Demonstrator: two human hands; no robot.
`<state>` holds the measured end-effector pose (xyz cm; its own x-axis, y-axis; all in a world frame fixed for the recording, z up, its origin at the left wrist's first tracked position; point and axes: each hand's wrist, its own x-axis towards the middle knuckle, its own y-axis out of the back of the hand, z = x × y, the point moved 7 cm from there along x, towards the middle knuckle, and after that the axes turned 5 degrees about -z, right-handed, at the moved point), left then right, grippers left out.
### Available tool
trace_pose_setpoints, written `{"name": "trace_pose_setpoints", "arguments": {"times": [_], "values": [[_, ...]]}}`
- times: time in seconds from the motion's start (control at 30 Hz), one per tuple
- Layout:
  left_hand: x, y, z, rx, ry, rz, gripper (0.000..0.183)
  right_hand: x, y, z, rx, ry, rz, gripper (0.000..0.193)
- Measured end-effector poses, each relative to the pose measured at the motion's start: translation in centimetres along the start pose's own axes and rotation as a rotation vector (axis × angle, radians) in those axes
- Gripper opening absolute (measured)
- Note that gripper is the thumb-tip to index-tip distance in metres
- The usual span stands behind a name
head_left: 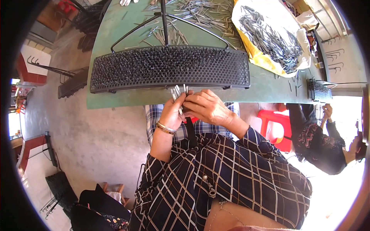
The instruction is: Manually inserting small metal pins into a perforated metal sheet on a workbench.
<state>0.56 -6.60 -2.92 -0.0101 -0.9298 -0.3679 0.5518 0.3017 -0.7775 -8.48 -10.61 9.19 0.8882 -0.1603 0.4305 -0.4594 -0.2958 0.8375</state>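
Observation:
My left hand (170, 114) is closed round a small bundle of thin silvery strips (176, 92) at the table's near edge. Against the bundle, the fingers of my right hand (211, 107) are pinched together on the strips; how many they grip is hidden. Just beyond both hands stands a long black perforated rack (235, 75) with a tubular frame. Dark pieces fill many of its holes on the left and middle, while bare holes show toward the right end.
Loose strips (208, 15) lie scattered over the green table (115, 101) behind the rack. A yellow-and-white sack (256, 58) at the right back holds a heap of them. To the right, another person (316, 142) sits near a red stool (285, 121) and a smaller rack (319, 90).

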Motion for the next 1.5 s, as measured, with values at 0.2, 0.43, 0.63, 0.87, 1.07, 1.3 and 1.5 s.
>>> {"name": "trace_pose_setpoints", "arguments": {"times": [0.2,0.43,0.63,0.87,1.07,1.3,1.5], "values": [[-0.6,-1.3,0.4,0.079,0.014,0.009,0.03,-0.7,0.7,4.7,0.425,-0.598,0.257,0.022],[-1.0,-2.9,0.7,0.182,-0.002,-0.075,0.034,-1.5,-3.7,6.9,1.043,-0.918,0.052,0.023],[-0.6,-1.4,0.7,0.158,-0.019,-0.018,0.038,1.2,-0.2,7.4,0.706,-0.827,0.223,0.022],[-0.7,-2.3,0.1,0.111,0.046,-0.09,0.038,3.8,0.1,9.0,0.469,-0.667,0.316,0.023],[-0.6,-1.8,-0.3,0.088,0.07,-0.087,0.038,3.4,-0.4,9.4,0.445,-0.665,0.331,0.022],[-0.3,-2.0,-0.7,0.085,0.079,-0.112,0.036,2.8,-1.0,9.0,0.368,-0.661,0.362,0.02],[-0.3,-2.0,-0.8,0.121,0.09,-0.114,0.035,3.6,-0.5,7.0,0.016,-0.365,0.352,0.021]]}}
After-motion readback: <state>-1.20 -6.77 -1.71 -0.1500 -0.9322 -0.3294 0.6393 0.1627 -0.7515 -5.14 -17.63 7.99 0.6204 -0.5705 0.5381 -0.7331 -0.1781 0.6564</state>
